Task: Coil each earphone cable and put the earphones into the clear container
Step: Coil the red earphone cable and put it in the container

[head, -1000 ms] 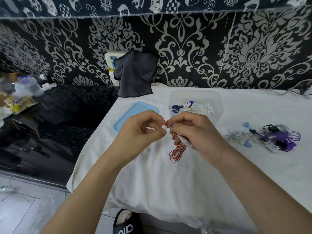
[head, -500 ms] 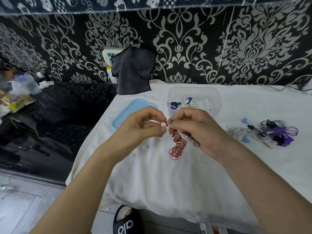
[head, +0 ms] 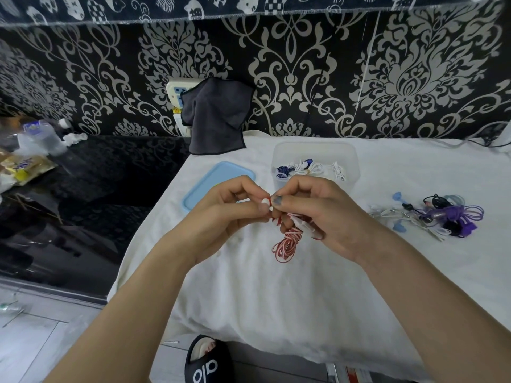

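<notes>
My left hand and my right hand meet above the white cloth, both pinching the red-and-white earphones. A white earbud shows between the fingertips. The coiled red cable hangs below my right hand, whose curled fingers hold its upper part. Behind the hands stands the clear container, holding coiled white and blue earphones. A tangle of purple, black and white earphones lies to the right.
A light blue lid lies left of the container. A dark cloth hangs over a wall socket at the back. A black glossy table with bottles and packets stands to the left. A black slipper is on the floor below.
Both hands stay together on the red earphones with only small finger movements. The view has shifted slightly.
</notes>
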